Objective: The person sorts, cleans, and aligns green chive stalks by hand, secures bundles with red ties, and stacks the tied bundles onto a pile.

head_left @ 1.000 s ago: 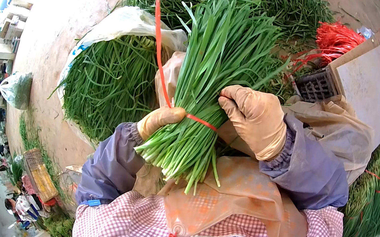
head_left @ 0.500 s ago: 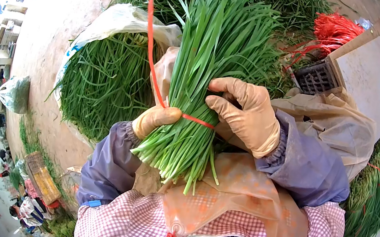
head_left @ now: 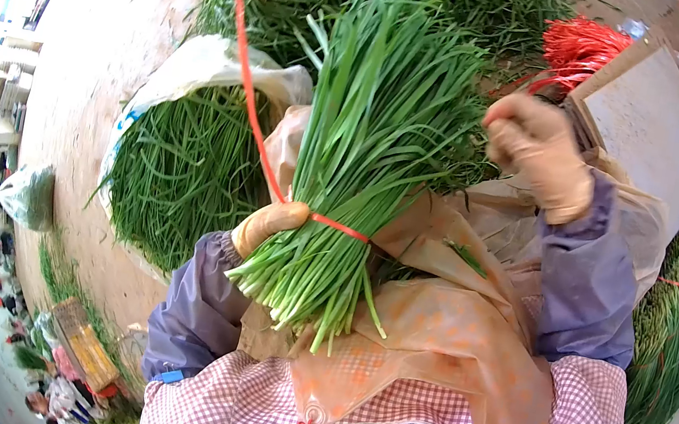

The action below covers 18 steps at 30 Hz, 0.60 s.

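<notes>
Now the left hand point(head_left: 270, 226) has its thumb clamped over the garlic chives bundle point(head_left: 371, 128), its fingers hidden behind. Leaves fan upward, dark green; pale cut ends spread below the red band point(head_left: 341, 228), over the lap. A red strip point(head_left: 243, 61) rises from the thumb, crossing in front of the open plastic bag point(head_left: 189, 66) of greens. Off to the bundle's right, apart from it, the right hand point(head_left: 538, 151) is curled, too blurred to tell whether its fingertips meet. Beyond lie red strands point(head_left: 584, 48) beside a white board point(head_left: 648, 111).
</notes>
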{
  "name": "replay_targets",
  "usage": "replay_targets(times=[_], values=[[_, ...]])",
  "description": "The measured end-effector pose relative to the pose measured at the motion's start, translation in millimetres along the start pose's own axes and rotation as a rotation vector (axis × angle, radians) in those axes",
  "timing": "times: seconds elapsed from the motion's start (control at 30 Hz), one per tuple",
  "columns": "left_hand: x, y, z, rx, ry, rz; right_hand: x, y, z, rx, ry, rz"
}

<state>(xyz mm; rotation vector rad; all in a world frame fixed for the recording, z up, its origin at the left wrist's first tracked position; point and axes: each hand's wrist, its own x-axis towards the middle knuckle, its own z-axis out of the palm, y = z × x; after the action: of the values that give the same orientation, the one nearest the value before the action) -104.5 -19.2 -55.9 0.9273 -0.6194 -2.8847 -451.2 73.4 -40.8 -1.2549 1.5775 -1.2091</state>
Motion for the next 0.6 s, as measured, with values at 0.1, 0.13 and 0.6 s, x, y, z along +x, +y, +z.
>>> replay_targets(times=[0.1,0.13,0.6], values=[[2.3,-7.1,1.7,0.032,-0.043,0.067,-13.7,19.3,17.0,-0.841,0.257,-0.567],[2.1,-7.4,6.0,0.066,-0.057,0.079,-20.7,-0.7,27.1,-0.755,0.150,-0.649],[0.8,84.1,74.2,0.986,0.258,0.313,-36.7,-39.5,55.8,-0.029,-0.152,-0.493]])
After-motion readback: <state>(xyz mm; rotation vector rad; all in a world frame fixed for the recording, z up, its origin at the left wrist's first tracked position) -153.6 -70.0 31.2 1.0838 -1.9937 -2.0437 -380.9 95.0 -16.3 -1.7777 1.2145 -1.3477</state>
